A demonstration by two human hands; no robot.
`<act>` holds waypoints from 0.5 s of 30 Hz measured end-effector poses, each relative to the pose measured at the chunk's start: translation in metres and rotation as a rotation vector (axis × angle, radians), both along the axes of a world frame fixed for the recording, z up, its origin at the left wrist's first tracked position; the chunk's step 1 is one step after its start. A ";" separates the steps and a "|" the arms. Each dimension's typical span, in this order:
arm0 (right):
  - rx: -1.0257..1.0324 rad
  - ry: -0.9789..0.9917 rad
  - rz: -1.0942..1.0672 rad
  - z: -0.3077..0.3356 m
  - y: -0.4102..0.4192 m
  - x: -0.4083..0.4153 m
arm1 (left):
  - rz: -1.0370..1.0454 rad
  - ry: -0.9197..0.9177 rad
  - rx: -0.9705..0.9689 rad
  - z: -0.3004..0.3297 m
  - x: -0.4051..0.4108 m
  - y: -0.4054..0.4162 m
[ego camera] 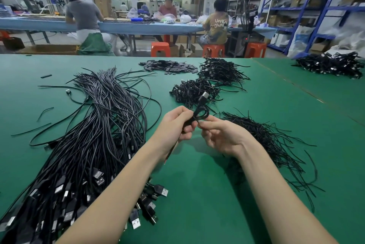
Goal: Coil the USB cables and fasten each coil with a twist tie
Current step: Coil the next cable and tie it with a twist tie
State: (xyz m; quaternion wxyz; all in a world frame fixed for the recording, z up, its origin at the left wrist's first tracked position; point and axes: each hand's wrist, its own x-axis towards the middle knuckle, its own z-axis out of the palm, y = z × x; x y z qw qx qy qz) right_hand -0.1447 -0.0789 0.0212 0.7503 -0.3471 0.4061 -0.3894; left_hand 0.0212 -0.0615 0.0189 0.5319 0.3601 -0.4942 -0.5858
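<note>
- USB cable (200,114), coiled small, is held above the green table (207,194): left hand (178,124) grips it, right hand (219,135) pinches at its waist.
- Loose cables (94,135) lie left, twist ties (264,141) right, finished coils (194,91) beyond.
- Workers sit behind, by blue shelving (320,6).

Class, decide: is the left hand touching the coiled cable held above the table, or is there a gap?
Touching. The head view shows the left hand with its fingers curled round the coiled cable, no gap between them.
</note>
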 end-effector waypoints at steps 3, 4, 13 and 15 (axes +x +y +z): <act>-0.158 0.263 0.158 0.017 -0.015 -0.016 | -0.092 -0.256 -0.084 0.002 0.003 0.003; -0.212 0.370 0.212 0.026 -0.022 -0.021 | -0.094 -0.349 -0.115 0.001 0.002 0.005; -0.723 1.222 0.532 0.083 -0.050 0.010 | 0.215 -0.787 -0.334 -0.008 -0.012 0.008; -0.820 1.227 0.426 0.082 -0.046 0.016 | 0.290 -0.706 -0.215 -0.010 -0.010 0.005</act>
